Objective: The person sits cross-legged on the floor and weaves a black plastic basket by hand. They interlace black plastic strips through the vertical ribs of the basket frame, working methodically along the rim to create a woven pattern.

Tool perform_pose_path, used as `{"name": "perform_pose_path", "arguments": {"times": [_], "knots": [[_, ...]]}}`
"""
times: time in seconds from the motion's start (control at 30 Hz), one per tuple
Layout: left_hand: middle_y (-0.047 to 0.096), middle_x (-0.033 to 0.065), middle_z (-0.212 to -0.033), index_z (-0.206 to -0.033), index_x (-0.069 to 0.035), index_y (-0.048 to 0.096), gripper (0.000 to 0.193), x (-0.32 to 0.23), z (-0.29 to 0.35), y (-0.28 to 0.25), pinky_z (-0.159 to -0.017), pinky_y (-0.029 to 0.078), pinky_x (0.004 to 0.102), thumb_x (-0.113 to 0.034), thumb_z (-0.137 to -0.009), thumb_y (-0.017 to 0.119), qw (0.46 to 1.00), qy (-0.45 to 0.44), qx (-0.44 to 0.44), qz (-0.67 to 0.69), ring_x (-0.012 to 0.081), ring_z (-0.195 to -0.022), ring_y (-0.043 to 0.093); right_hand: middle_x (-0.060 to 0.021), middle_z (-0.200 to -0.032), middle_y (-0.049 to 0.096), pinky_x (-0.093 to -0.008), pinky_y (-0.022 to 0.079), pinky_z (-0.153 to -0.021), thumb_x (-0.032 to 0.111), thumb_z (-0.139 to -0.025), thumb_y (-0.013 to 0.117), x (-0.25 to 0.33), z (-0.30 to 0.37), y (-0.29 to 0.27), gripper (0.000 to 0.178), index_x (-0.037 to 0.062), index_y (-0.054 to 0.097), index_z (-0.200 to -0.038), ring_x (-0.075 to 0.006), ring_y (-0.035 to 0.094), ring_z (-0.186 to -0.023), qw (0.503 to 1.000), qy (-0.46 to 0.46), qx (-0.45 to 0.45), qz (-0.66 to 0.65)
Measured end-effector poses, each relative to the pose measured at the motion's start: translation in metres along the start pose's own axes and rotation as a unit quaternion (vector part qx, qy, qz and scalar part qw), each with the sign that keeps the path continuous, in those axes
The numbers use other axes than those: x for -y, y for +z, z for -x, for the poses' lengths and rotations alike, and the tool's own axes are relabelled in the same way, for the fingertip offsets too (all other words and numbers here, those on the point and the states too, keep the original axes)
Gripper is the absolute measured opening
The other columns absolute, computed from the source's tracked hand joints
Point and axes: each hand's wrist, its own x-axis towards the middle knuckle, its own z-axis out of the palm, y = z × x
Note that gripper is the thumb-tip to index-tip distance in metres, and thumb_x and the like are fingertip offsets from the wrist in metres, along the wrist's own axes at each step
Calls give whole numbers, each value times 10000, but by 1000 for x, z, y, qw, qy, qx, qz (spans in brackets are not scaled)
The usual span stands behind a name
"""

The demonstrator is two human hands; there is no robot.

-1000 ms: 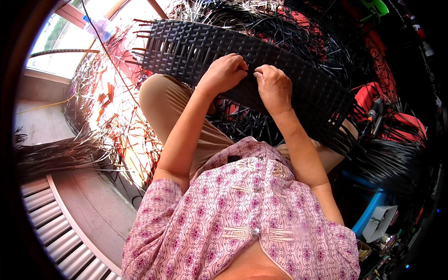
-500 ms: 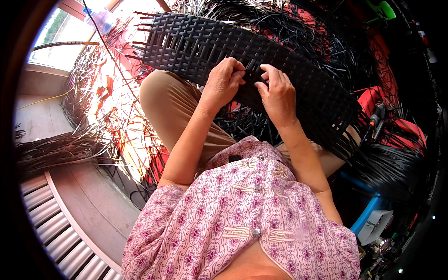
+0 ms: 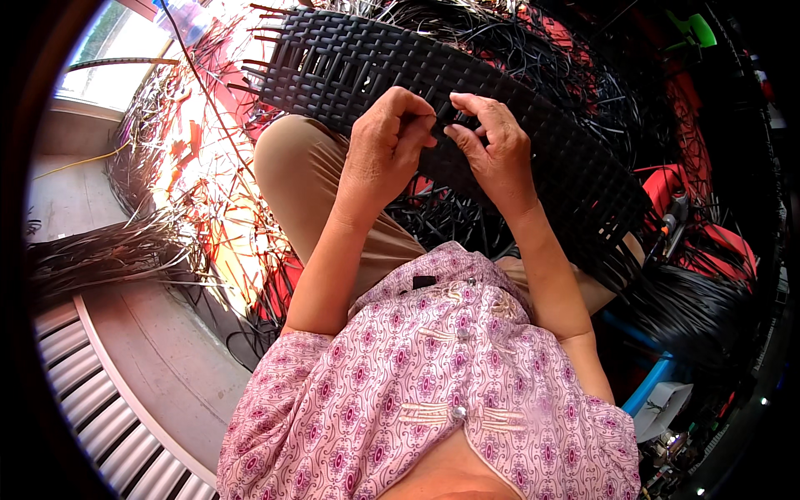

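Observation:
A long woven panel of flat black plastic strips (image 3: 333, 71) slants across my lap, from the upper left down to the right. Over its near middle edge, my left hand (image 3: 387, 146) is closed in a pinch, apparently on a dark strip at the weave, mostly hidden by the fingers. Just to its right my right hand (image 3: 500, 154) is curved, thumb and forefinger apart, their tips at the weave. Dark weave shows in the gap between them. Loose strip ends stick out at the panel's left end.
Tangled black strips (image 3: 575, 79) lie beyond the panel over red material. A strip bundle (image 3: 108, 254) lies at left near a slatted metal grille (image 3: 92, 375). Another bundle (image 3: 692, 312) hangs at right, near a tool with an orange part (image 3: 669, 223) and a white container (image 3: 662, 408).
My left hand has turned and risen slightly, its pinch now higher on the panel. The right hand has shifted slightly, its thumb lifting toward the left hand. The panel's left end sits a little higher.

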Motion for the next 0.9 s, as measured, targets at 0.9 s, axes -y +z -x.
{"name": "perform_pose_path", "arguments": {"times": [0.9], "knots": [[721, 48, -893, -1017, 19, 737, 139, 15, -41, 1, -682, 561, 233, -87, -935, 703, 996, 40, 33, -77, 83, -770, 678, -19, -810, 709, -244, 503, -667, 168, -958, 701, -9, -16, 7, 181, 7, 741, -1032, -70, 618, -730, 965, 160, 30, -207]]}}
